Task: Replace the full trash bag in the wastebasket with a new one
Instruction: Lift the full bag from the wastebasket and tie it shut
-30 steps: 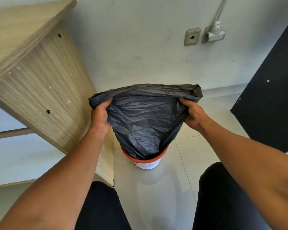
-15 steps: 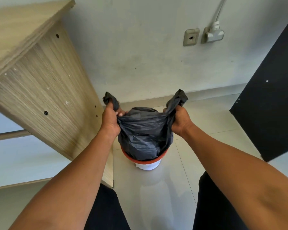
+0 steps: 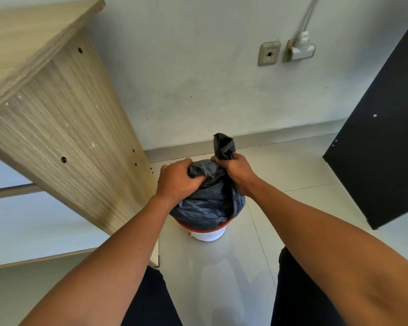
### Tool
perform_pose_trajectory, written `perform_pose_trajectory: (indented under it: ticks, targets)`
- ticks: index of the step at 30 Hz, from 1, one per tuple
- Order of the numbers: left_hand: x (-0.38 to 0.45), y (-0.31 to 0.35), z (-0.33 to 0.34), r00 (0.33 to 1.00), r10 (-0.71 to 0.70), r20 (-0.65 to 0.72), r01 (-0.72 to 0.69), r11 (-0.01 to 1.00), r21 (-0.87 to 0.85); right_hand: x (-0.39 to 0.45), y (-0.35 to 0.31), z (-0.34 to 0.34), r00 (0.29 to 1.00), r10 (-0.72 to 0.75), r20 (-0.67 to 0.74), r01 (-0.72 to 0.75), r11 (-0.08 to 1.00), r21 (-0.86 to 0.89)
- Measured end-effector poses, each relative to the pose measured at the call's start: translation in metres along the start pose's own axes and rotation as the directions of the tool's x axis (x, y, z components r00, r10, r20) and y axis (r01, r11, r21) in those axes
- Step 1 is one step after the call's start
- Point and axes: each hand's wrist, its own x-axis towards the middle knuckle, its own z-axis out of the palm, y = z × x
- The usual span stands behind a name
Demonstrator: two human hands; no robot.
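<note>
A black trash bag (image 3: pixel 207 205) sits in a small white wastebasket (image 3: pixel 207 235) with an orange-red rim, on the tiled floor near the wall. My left hand (image 3: pixel 177 178) and my right hand (image 3: pixel 236 171) are both closed on the bag's gathered top, side by side and touching above the basket. One twisted end of the bag sticks up past my right hand. The bag's contents are hidden.
A wooden desk side panel (image 3: pixel 64 128) stands close on the left of the basket. A black panel (image 3: pixel 382 137) leans at the right. The wall behind carries a socket (image 3: pixel 269 53) and a plug adapter (image 3: pixel 302 51). Pale floor tiles (image 3: pixel 292 175) lie around the basket.
The bag's mouth was held wide open above the basket. Both hands have come down and together, bunching the bag's top into a narrow neck.
</note>
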Motion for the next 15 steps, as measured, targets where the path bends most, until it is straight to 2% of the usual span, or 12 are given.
perform_pose_trajectory:
  ticks: [3,5,7,9,11,13,15]
  targets:
    - [-0.005,-0.012,0.003,0.983,0.166,0.082,-0.174,0.978,0.111,0.003,0.000,0.004,0.996,-0.007,0.094,-0.022,0.952,0.305]
    - [-0.008,-0.019,0.004,0.960,0.225,0.167,-0.255,0.948,0.192,0.001,0.000,0.004,0.990,-0.031,0.138,-0.028,0.914,0.405]
    - [-0.010,-0.023,0.004,0.932,0.271,0.241,-0.326,0.917,0.231,-0.001,0.002,0.004,0.989,-0.033,0.141,-0.030,0.907,0.421]
    - [-0.012,-0.028,0.002,0.894,0.310,0.324,-0.394,0.887,0.240,-0.001,0.007,0.002,0.991,-0.032,0.128,-0.006,0.959,0.285]
    - [-0.012,-0.031,0.000,0.850,0.328,0.413,-0.455,0.851,0.261,-0.001,0.013,0.001,0.990,-0.054,0.134,0.053,0.999,0.013]
    - [-0.013,-0.030,-0.001,0.822,0.384,0.421,-0.518,0.812,0.269,-0.002,0.016,0.002,0.985,-0.071,0.157,0.106,0.968,-0.227]
    - [-0.014,-0.028,0.000,0.803,0.476,0.359,-0.575,0.776,0.259,-0.005,0.017,0.004,0.978,-0.084,0.190,0.159,0.891,-0.425]
